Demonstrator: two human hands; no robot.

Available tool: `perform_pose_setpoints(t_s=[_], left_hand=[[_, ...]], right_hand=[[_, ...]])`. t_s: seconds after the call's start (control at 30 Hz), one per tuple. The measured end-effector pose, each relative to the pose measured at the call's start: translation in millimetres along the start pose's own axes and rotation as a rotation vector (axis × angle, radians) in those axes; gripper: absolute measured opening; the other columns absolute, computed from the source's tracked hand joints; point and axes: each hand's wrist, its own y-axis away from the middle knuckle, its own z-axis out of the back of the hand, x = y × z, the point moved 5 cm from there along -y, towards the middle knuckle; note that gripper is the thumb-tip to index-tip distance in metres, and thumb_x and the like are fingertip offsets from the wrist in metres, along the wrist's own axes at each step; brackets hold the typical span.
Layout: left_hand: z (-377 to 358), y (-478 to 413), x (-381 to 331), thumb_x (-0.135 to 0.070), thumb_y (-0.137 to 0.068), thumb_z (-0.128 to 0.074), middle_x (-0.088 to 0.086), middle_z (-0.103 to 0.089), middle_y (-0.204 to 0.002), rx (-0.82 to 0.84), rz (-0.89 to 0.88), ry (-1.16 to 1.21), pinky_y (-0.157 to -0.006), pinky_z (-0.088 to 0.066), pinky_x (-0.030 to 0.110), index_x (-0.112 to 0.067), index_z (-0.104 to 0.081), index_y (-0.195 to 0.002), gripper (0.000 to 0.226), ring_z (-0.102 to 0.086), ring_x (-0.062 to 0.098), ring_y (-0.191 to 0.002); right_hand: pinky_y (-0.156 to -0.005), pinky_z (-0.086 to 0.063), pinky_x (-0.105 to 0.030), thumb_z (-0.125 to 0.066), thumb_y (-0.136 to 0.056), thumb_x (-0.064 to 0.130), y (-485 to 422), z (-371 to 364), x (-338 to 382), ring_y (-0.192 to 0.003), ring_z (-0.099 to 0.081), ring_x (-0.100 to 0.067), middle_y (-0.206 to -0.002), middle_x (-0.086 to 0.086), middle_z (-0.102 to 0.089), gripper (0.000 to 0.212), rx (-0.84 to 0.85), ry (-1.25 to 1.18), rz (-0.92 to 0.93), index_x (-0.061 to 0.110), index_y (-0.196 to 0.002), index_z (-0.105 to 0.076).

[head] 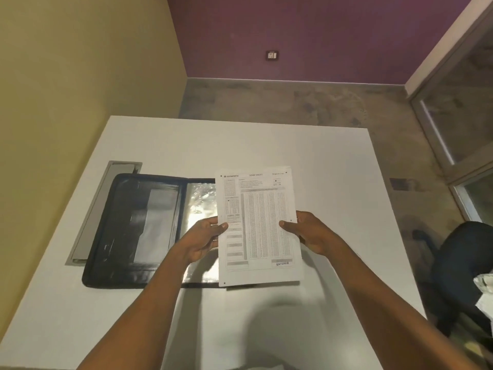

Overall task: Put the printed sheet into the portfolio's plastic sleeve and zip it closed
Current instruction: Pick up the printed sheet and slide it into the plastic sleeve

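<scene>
Head view: my left hand (204, 237) and right hand (310, 233) pinch the white printed OMR sheet (258, 225) by its side edges, above the open black zip portfolio (133, 231) with its glossy plastic sleeve (198, 201) on the white table (240, 145).

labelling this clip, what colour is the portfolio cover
Black, with a dark blue edge: portfolio, head view.

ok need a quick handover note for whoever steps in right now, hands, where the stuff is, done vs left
Left hand: pinching the left edge of the printed sheet, thumb on top.
Right hand: pinching the sheet's right edge the same way.
Sheet: printed side up, held over the right half of the portfolio, not in any sleeve yet.
Portfolio: lying open flat on the white table, its plastic sleeve partly showing left of the sheet.
Done: portfolio open, sheet in hand.
Left: slide the sheet into the sleeve, fold the portfolio shut, zip it closed.
</scene>
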Motion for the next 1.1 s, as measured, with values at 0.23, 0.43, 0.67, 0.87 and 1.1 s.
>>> perform_pose_setpoints(t_s=[0.23,0.43,0.67,0.87,1.1], left_hand=[[65,5,-15,-0.014,-0.089,-0.079,0.016,-0.072,-0.134,0.015,0.012,0.087,-0.093,-0.064,0.043,-0.011,-0.077,-0.125,0.037,-0.07,0.034,-0.124],[111,-22,-34,-0.007,-0.094,-0.076,0.016,-0.076,-0.127,-0.105,0.0,0.07,-0.086,-0.065,0.036,-0.008,-0.076,-0.12,0.026,-0.075,0.03,-0.115],[147,-64,-65,-0.011,-0.09,-0.081,0.012,-0.082,-0.106,-0.316,-0.075,-0.164,-0.098,-0.062,0.049,-0.002,-0.075,-0.108,0.02,-0.078,0.036,-0.104],[160,-95,-100,-0.002,-0.096,-0.07,0.015,-0.078,-0.101,-0.64,-0.355,-0.643,-0.081,-0.06,0.013,-0.002,-0.077,-0.113,0.018,-0.072,0.027,-0.085],[149,-129,-113,-0.005,-0.097,-0.063,0.015,-0.066,-0.102,-0.392,-0.378,-1.286,-0.09,-0.052,0.044,0.004,-0.067,-0.091,0.011,-0.061,0.033,-0.103]], right_hand=[[-0.095,-0.06,-0.034,-0.073,-0.095,0.013,-45,-54,9,-0.113,-0.074,-0.019,-0.127,0.0,-0.075,0.04,-0.051,0.106,0.005,0.013,-0.135,-0.068],[-0.1,-0.056,-0.053,-0.075,-0.096,0.023,-89,-77,18,-0.109,-0.073,-0.034,-0.123,0.001,-0.076,0.039,-0.124,0.183,0.042,0.014,-0.133,-0.069],[-0.052,-0.045,-0.006,-0.072,-0.097,0.015,-132,-75,23,-0.053,-0.061,0.007,-0.082,0.02,-0.076,0.033,-0.221,0.167,0.044,0.014,-0.131,-0.07],[-0.047,-0.042,-0.004,-0.067,-0.099,0.009,-157,-51,23,-0.044,-0.057,0.006,-0.058,0.022,-0.065,0.033,-0.262,0.16,0.046,0.002,-0.131,-0.067],[-0.095,-0.058,-0.032,-0.073,-0.096,0.017,-169,-17,24,-0.114,-0.074,-0.022,-0.12,-0.002,-0.078,0.031,-0.307,0.058,0.063,0.011,-0.126,-0.071]])
